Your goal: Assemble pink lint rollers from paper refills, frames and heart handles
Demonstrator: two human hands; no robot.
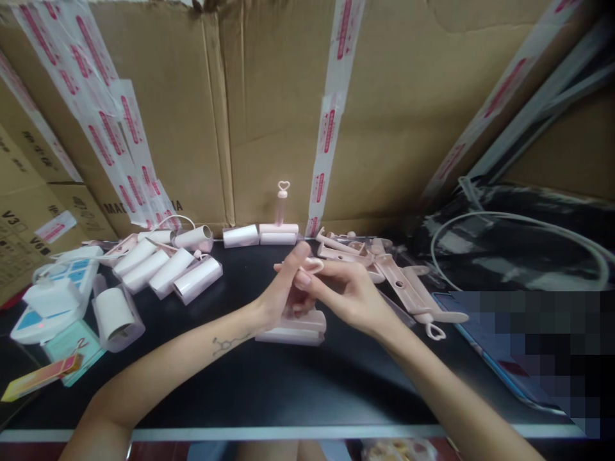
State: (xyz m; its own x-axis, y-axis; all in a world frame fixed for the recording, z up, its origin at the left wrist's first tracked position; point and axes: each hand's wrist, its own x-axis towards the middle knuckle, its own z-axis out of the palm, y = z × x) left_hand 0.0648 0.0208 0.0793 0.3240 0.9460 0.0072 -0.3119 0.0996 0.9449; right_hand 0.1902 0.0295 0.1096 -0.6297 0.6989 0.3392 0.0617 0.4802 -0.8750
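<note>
My two hands meet over the middle of a black table (298, 390). Between them stands a pink lint roller (294, 328), its white roll low on the table and its handle rising into my hands. My left hand (283, 288) is wrapped round the handle from the left. From the right, my right hand (336, 291) pinches the pink top end of the handle (313, 264) with its fingertips.
Several white rolls (166, 269) lie at the left. A finished pink roller (280, 224) stands upright at the back by the cardboard wall (269, 109). Pink handles (398, 275) are heaped to the right, white boxes (52, 301) at far left, a black bag with white cable (519, 250) at right.
</note>
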